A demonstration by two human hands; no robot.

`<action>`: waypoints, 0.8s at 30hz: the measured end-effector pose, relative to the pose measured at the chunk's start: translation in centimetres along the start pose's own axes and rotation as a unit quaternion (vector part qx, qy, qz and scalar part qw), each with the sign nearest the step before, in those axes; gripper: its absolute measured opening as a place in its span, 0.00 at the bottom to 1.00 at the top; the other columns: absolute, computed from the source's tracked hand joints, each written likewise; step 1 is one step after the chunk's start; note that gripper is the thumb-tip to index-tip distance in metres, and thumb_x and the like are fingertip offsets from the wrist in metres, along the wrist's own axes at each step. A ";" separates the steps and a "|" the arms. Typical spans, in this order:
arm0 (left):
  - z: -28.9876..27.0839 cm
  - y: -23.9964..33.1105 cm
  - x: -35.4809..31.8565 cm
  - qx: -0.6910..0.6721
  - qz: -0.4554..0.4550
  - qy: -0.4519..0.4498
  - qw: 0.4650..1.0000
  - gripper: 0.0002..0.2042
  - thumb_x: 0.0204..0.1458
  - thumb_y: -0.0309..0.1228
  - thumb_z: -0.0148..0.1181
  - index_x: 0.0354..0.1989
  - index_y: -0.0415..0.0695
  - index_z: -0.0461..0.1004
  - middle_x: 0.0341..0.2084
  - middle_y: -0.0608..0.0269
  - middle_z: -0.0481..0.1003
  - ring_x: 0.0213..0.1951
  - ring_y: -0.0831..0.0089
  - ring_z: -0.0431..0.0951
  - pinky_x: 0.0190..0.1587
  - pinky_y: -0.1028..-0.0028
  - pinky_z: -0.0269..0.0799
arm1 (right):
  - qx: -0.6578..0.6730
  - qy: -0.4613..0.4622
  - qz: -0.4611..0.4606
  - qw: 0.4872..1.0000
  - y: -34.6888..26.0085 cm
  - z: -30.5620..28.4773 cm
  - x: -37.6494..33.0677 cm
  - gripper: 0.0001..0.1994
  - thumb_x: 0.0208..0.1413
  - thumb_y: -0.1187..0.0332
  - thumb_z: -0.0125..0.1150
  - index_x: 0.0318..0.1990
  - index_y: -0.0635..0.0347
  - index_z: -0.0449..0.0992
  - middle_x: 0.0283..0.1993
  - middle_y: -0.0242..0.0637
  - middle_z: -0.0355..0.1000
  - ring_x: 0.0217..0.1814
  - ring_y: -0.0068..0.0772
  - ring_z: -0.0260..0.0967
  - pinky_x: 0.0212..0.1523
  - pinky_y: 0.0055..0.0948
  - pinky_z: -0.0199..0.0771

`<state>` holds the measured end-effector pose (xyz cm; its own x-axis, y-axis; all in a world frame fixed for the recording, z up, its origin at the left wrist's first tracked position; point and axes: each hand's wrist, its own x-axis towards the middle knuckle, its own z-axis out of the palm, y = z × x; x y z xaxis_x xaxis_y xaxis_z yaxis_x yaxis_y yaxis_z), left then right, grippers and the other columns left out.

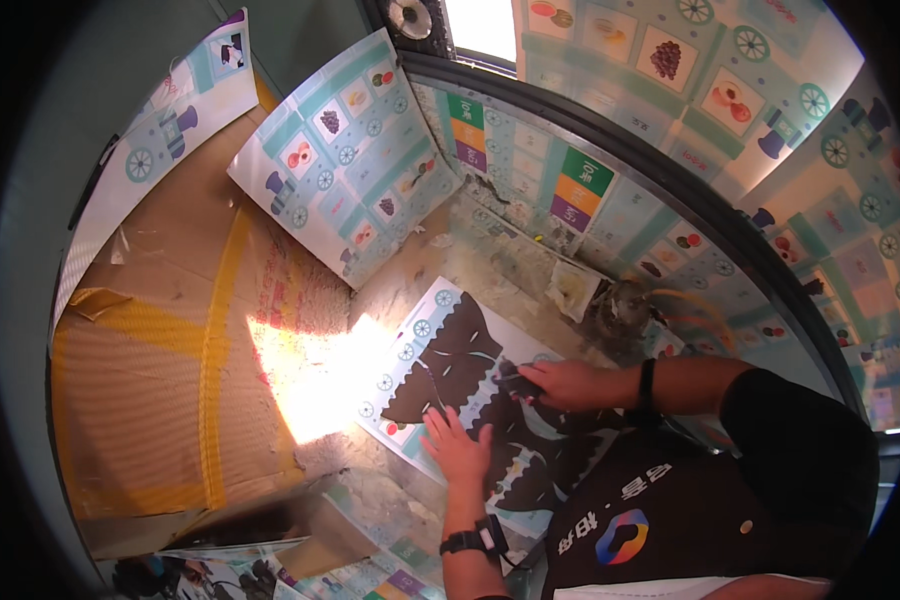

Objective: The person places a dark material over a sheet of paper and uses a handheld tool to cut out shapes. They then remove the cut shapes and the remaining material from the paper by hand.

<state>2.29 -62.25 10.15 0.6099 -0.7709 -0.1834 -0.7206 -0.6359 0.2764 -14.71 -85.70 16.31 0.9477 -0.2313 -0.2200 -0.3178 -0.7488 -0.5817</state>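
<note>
A printed sheet [475, 405] with pale blue wheels and fruit pictures lies in front of me. Several dark brown pieces with scalloped edges [462, 328] rest on it, spread side by side. My left hand [460, 447] presses flat on the sheet's near part, fingers spread at the edge of a brown piece. My right hand [562, 386] grips a small dark tool [516, 380] over the middle of the sheet. The fingers partly hide it, so its exact kind cannot be told.
Left stands a large cardboard surface [160, 380] with yellow tape. A second printed sheet [340, 150] leans beyond my work, and more prints line the curved dark rail [610, 110]. Scraps and tubing [695, 312] lie right of it. Bright sunlight falls beside the sheet.
</note>
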 end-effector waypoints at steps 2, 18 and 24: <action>-0.2 -1.7 1.7 0.006 -0.011 0.032 0.999 0.45 0.55 0.56 0.60 0.73 0.37 0.55 0.75 0.42 0.48 0.77 0.49 0.44 0.72 0.39 0.38 | -0.008 -0.025 0.009 1.000 -1.0 0.7 2.8 0.29 0.58 0.60 0.61 0.66 0.60 0.64 0.51 0.47 0.71 0.46 0.55 0.76 0.44 0.47 0.78; 0.4 0.2 1.7 0.045 0.069 -0.022 0.996 0.46 0.54 0.60 0.58 0.73 0.37 0.56 0.74 0.44 0.51 0.76 0.52 0.46 0.74 0.40 0.32 | 0.015 0.004 0.076 0.997 0.5 0.1 7.7 0.31 0.59 0.58 0.59 0.68 0.59 0.62 0.55 0.50 0.71 0.51 0.57 0.74 0.53 0.49 0.75; 0.2 3.3 0.4 0.045 0.066 -0.039 0.996 0.44 0.54 0.60 0.58 0.72 0.43 0.59 0.73 0.45 0.53 0.76 0.52 0.48 0.74 0.41 0.36 | 0.125 0.063 0.054 0.989 2.7 -1.4 4.3 0.26 0.60 0.59 0.60 0.63 0.61 0.68 0.50 0.50 0.75 0.51 0.55 0.75 0.53 0.45 0.74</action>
<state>0.10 -64.70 10.78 0.4828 -0.8464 -0.2249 -0.8217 -0.5266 0.2180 -11.44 -89.61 14.88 0.8990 -0.3886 -0.2017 -0.4002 -0.5424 -0.7387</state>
